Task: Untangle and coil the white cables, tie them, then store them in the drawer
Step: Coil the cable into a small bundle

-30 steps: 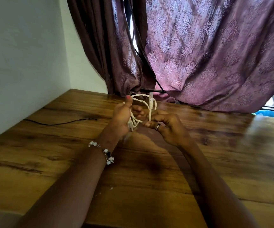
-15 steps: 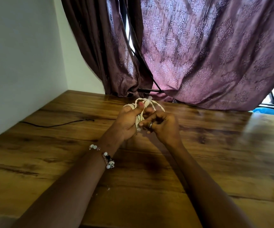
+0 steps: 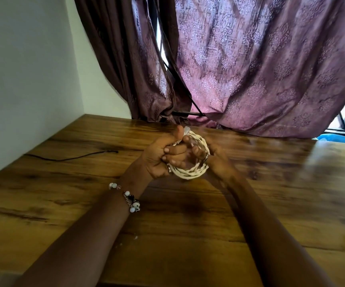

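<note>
A coil of white cable (image 3: 190, 172) is held up above the wooden table (image 3: 188, 235), wound into a round loop with strands twisted around it. My left hand (image 3: 159, 158) grips the coil's left side, thumb raised beside a white cable end that sticks up at the top. My right hand (image 3: 213, 160) holds the coil's right side from behind, its fingers curled through the loop. The middle of the coil is hidden by my fingers. No drawer is in view.
A thin black wire (image 3: 70, 158) lies on the table at the left, near the white wall (image 3: 22, 79). Purple patterned curtains (image 3: 260, 69) hang down to the table's far edge. A beaded bracelet (image 3: 130, 200) is on my left wrist.
The loose loops have been drawn into a tighter round coil. Both hands dropped a little and closed in around it, and the upright cable end now sits by my left thumb.
</note>
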